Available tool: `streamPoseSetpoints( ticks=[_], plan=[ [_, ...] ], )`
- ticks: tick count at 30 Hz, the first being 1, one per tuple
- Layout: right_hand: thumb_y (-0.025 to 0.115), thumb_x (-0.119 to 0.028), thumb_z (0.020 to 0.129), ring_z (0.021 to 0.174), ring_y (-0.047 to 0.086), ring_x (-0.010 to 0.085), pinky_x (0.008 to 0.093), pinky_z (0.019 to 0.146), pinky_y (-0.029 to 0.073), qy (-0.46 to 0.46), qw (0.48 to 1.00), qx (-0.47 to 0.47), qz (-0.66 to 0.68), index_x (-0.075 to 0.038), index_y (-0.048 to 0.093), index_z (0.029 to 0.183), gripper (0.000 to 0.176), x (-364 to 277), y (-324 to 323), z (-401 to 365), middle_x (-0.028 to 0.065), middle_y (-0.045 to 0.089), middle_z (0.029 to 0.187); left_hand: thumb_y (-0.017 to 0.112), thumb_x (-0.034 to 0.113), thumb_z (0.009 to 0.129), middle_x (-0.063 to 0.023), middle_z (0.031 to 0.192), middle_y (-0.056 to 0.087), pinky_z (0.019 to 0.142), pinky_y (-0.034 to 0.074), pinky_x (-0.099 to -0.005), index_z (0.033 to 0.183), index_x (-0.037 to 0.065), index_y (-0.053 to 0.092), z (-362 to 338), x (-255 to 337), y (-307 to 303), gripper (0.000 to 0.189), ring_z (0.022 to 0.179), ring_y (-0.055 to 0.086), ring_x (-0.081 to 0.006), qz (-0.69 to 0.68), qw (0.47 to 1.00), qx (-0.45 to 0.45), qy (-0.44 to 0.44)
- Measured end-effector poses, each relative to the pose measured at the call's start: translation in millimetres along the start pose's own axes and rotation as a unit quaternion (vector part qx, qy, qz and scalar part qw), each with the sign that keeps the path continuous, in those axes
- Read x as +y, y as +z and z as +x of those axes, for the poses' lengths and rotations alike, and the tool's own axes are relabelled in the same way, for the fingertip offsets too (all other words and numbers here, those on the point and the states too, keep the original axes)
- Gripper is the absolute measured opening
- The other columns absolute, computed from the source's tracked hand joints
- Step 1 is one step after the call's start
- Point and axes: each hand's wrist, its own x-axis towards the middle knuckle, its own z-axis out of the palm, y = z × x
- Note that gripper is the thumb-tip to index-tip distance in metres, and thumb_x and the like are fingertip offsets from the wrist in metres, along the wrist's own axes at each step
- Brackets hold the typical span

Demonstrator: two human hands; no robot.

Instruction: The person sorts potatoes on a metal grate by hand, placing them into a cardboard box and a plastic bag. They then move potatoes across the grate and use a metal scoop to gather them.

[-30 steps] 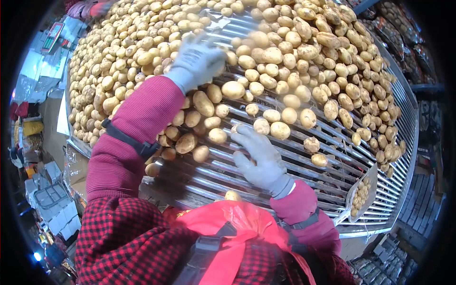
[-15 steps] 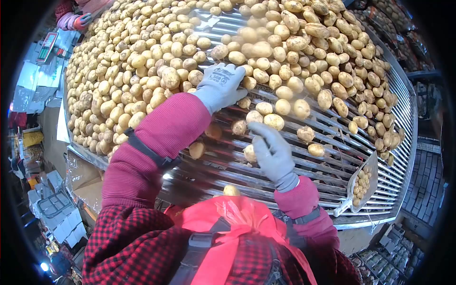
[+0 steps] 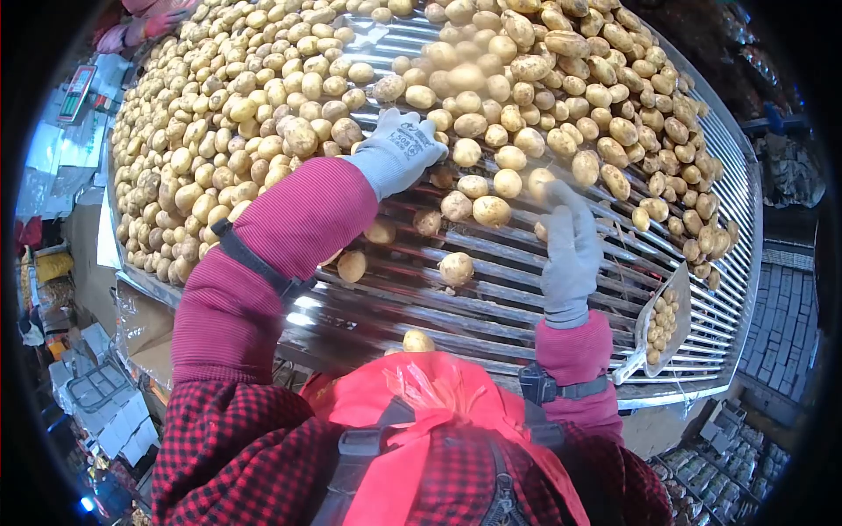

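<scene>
My left hand [image 3: 403, 151], in a grey glove, rests at the edge of the big potato pile [image 3: 228, 140] with its fingers curled; what is under them is hidden. My right hand [image 3: 572, 254], gloved too, reaches over the metal bars [image 3: 491, 307] with its fingers stretched out. A slightly blurred potato [image 3: 541, 182] lies at its fingertips. Between the hands several loose potatoes sit on the bars, among them a pale one [image 3: 492, 211]. A single potato [image 3: 455, 269] lies lower down, and another [image 3: 418, 340] is close to my body.
A scoop [image 3: 668, 324] holding small potatoes lies on the bars at the right. More potatoes [image 3: 614, 105] are heaped at the upper right. Another person's gloved hand [image 3: 158, 24] shows at the top left. Boxes [image 3: 114, 403] stand at the lower left.
My right hand has moved right and up, its fingers now pointing away from me. My left hand stays at the pile's edge. The view has shifted slightly.
</scene>
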Motion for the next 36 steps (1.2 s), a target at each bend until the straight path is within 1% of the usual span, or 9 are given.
streamPoseSetpoints(
  ticks=[6,12,17,24,28,29,32,34,36],
  plan=[
    [0.052,-0.012,0.110,0.119,0.063,0.0143,0.0274,0.100,0.051,-0.021,0.994,-0.092,0.059,0.001,0.061,0.140,0.034,-13,12,-7,0.0099,0.067,0.134,0.071,0.020,0.089,-0.0080,0.118,0.066,0.097,0.049,-0.0482,0.106,0.023,0.071,-16,-2,14,0.017,0.118,0.063,-0.0286,0.036,0.999,0.031,-0.005],
    [0.050,-0.016,0.111,0.119,0.067,0.0208,0.0315,0.091,0.057,0.057,0.991,-0.062,0.107,0.001,0.058,0.142,0.037,-2,1,-13,0.0146,0.067,0.135,0.068,0.023,0.094,-0.0139,0.103,0.073,0.089,0.054,-0.0468,0.114,0.017,0.070,-21,-20,23,0.020,0.102,0.070,-0.0341,-0.155,0.968,0.192,-0.055],
    [0.048,-0.023,0.113,0.114,0.071,0.0257,0.0339,0.089,0.058,0.127,0.973,-0.069,0.178,0.002,0.056,0.144,0.041,-3,14,-12,0.0182,0.067,0.134,0.062,0.030,0.099,-0.0158,0.099,0.073,0.078,0.053,-0.0527,0.115,0.011,0.061,30,5,19,0.025,0.089,0.072,-0.0383,-0.151,0.984,0.073,-0.063],
    [0.048,-0.031,0.113,0.116,0.070,0.0256,0.0353,0.090,0.058,0.155,0.960,-0.087,0.214,0.003,0.051,0.147,0.048,9,14,-9,0.0189,0.065,0.136,0.065,0.039,0.097,-0.0180,0.100,0.072,0.077,0.053,-0.0537,0.115,0.010,0.060,31,5,14,0.034,0.091,0.072,-0.0391,-0.151,0.987,0.061,-0.007],
    [0.054,-0.042,0.108,0.127,0.063,0.0307,0.0375,0.093,0.057,0.152,0.929,-0.169,0.293,0.000,0.037,0.158,0.068,21,9,-9,0.0200,0.055,0.149,0.063,0.046,0.097,-0.0177,0.099,0.074,0.081,0.055,-0.0504,0.109,0.010,0.066,47,21,13,0.038,0.095,0.073,-0.0370,-0.113,0.987,0.062,-0.100],
    [0.052,-0.042,0.109,0.117,0.065,0.0249,0.0368,0.094,0.056,0.187,0.913,-0.165,0.322,0.000,0.037,0.157,0.065,16,9,-7,0.0179,0.057,0.143,0.063,0.047,0.097,-0.0161,0.098,0.075,0.083,0.056,-0.0485,0.104,0.010,0.069,42,18,9,0.038,0.095,0.074,-0.0342,-0.130,0.985,0.072,-0.092],
    [0.052,-0.053,0.107,0.123,0.064,0.0324,0.0395,0.087,0.058,0.209,0.891,-0.193,0.354,-0.008,0.032,0.162,0.074,13,6,-5,0.0177,0.052,0.149,0.069,0.045,0.095,-0.0152,0.099,0.076,0.081,0.057,-0.0458,0.112,0.010,0.073,27,13,-30,0.039,0.091,0.074,-0.0334,-0.260,0.959,0.032,-0.112],
    [0.045,-0.059,0.107,0.127,0.062,0.0356,0.0397,0.084,0.058,0.237,0.840,-0.202,0.444,-0.011,0.033,0.162,0.074,15,13,-1,0.0175,0.052,0.149,0.074,0.040,0.095,-0.0175,0.104,0.076,0.084,0.057,-0.0422,0.125,0.007,0.071,8,26,-43,0.045,0.094,0.074,-0.0314,-0.312,0.942,0.122,-0.011],
    [0.043,-0.056,0.109,0.116,0.069,0.0325,0.0356,0.075,0.059,0.174,0.892,-0.193,0.370,-0.012,0.040,0.157,0.065,13,24,4,0.0138,0.059,0.142,0.076,0.038,0.095,-0.0188,0.109,0.075,0.087,0.057,-0.0409,0.134,0.004,0.066,-2,32,-49,0.053,0.097,0.074,-0.0292,-0.402,0.897,0.149,0.112]
  ],
)
